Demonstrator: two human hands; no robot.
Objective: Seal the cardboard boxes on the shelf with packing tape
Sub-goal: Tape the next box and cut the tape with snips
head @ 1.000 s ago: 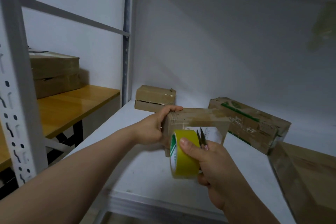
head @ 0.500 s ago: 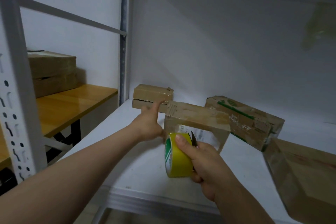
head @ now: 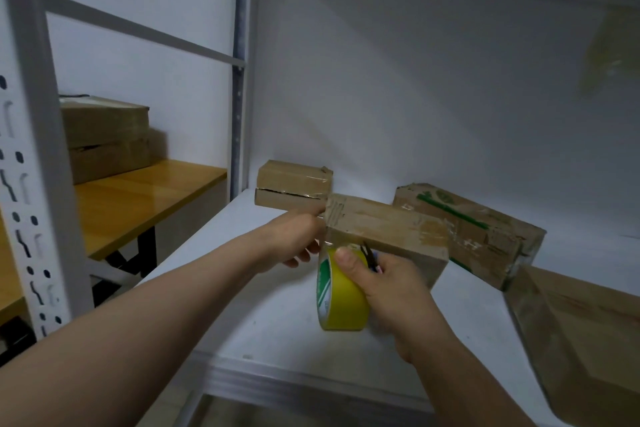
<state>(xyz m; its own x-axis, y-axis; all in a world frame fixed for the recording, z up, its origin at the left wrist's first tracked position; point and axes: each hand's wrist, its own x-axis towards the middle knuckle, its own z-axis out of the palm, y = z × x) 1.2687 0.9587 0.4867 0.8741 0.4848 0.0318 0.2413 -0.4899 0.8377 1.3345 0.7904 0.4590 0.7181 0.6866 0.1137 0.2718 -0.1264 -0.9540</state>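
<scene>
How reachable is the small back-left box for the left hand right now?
Likely yes: left hand sits just before the small box, nothing between, but it grips the front box and must let go first.

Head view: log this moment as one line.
left hand: holds box end | right hand: grips tape roll, scissors | stage: taping box

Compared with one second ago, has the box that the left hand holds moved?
Yes. The held box has moved up and slightly right in view, judged against the small taped box behind it.

White wall (head: 433,97), wooden table (head: 138,194), grey upright (head: 33,135)
</scene>
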